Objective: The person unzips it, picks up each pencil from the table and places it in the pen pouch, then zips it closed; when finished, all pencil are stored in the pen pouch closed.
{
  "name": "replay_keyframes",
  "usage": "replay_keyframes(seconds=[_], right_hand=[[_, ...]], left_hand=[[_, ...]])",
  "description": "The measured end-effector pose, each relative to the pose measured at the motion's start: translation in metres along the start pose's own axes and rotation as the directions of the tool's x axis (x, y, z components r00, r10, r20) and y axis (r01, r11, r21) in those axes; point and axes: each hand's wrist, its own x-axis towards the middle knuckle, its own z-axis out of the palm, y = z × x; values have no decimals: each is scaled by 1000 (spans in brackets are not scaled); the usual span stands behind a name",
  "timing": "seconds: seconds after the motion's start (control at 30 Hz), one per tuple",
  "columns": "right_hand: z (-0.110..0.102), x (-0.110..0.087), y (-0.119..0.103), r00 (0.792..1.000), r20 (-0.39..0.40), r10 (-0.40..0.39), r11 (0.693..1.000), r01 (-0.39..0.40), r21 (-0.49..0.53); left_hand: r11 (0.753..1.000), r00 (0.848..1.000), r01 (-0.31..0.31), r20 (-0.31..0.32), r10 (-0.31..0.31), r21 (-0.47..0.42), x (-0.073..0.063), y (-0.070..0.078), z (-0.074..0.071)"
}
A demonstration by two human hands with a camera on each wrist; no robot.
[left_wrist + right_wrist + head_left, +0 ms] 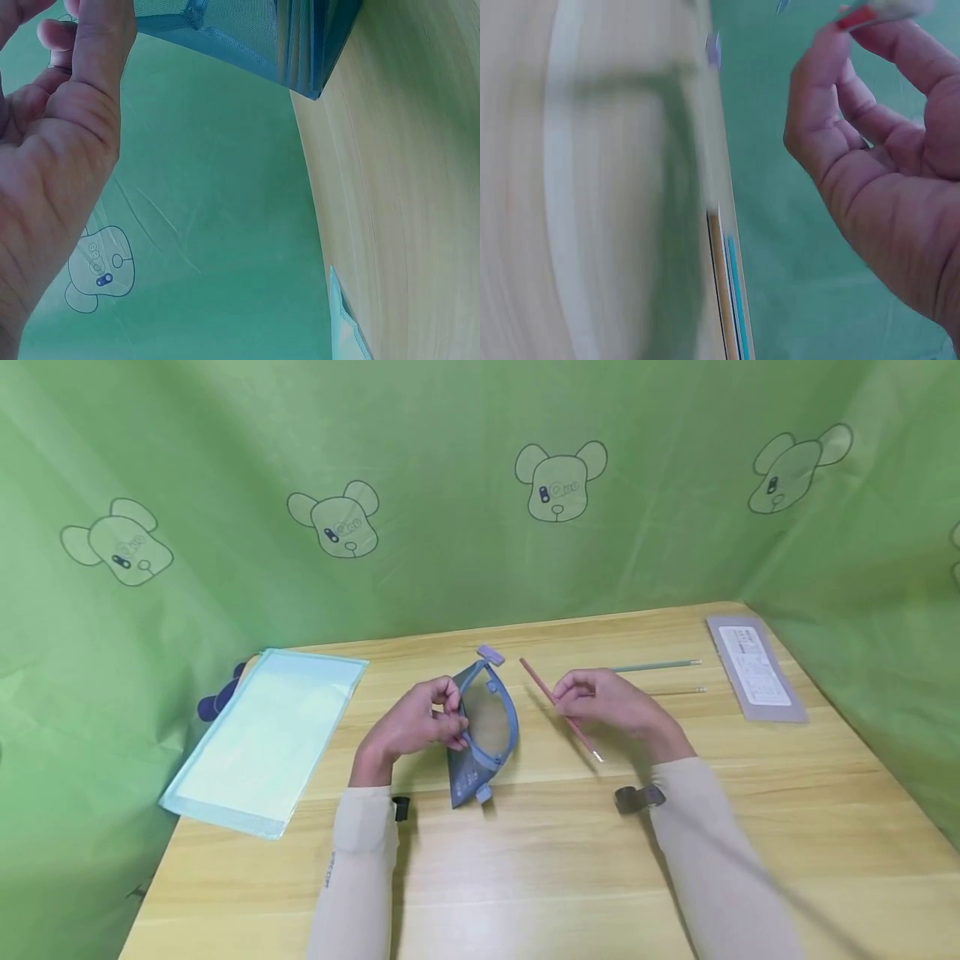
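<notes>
My left hand (416,722) pinches the near side of the opening of a blue mesh zipper pouch (468,777), which gapes toward the right. In the left wrist view the pouch's sheer mesh (225,41) hangs beyond the fingers. To the right of the pouch, my right hand (607,702) grips a red pencil (536,678) between thumb and fingers, above the table. Its silvery end slants toward the front right, the other end toward the back left. In the right wrist view, a short red and silver part of the pencil (859,16) shows at the fingertips.
A teal pencil (656,666) and a yellowish pencil (678,691) lie behind the right hand. A purple eraser-like block (491,654) lies behind the pouch. At right is a labelled purple packet (753,668); at left a light-blue mesh-edged folder (262,743) overhangs the table edge.
</notes>
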Motion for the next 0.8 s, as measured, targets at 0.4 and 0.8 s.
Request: replay_keyframes(seconds=[0.4,0.8], right_hand=[[50,18,-24,986,141,84,948,-123,295],[91,29,-34,990,-105,92,987,-76,145]], left_hand=[[1000,998,-19,55,19,-4,3,2,8],[999,989,-45,137,46,-4,13,7,31]])
